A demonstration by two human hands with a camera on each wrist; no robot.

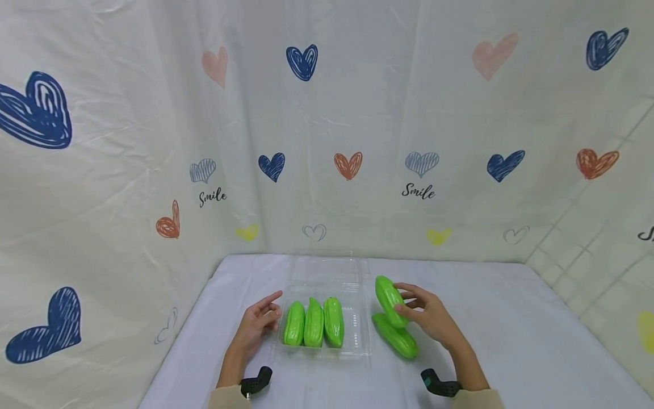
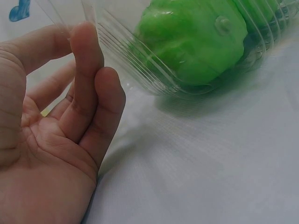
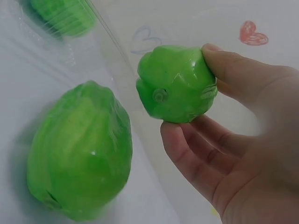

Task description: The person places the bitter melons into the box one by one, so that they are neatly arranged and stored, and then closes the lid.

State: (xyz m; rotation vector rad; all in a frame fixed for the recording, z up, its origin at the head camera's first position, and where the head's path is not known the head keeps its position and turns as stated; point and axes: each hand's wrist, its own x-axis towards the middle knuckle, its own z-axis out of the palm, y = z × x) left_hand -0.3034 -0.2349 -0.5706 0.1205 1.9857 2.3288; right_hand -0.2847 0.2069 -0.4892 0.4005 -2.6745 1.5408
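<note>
My right hand (image 1: 429, 318) pinches a shiny green cucumber (image 1: 389, 301) between thumb and fingers, to the right of the clear plastic box. In the right wrist view, the held cucumber (image 3: 175, 84) shows its stem end. Below it, a second cucumber (image 1: 398, 338) lies on the table. The clear box (image 1: 357, 332) has its lid (image 1: 327, 270) folded back, away from me. Inside, side by side, lie three cucumbers (image 1: 314, 324). At the box's left side is my left hand (image 1: 255, 324), its fingers loosely bent and fingertips (image 2: 86, 39) by the plastic wall; firm contact is unclear.
A white cloth covers the table (image 1: 511, 341). Behind it hangs a pale curtain (image 1: 378, 113) printed with hearts and the word Smile. Each wrist wears a black device, such as the left wrist camera (image 1: 256, 382).
</note>
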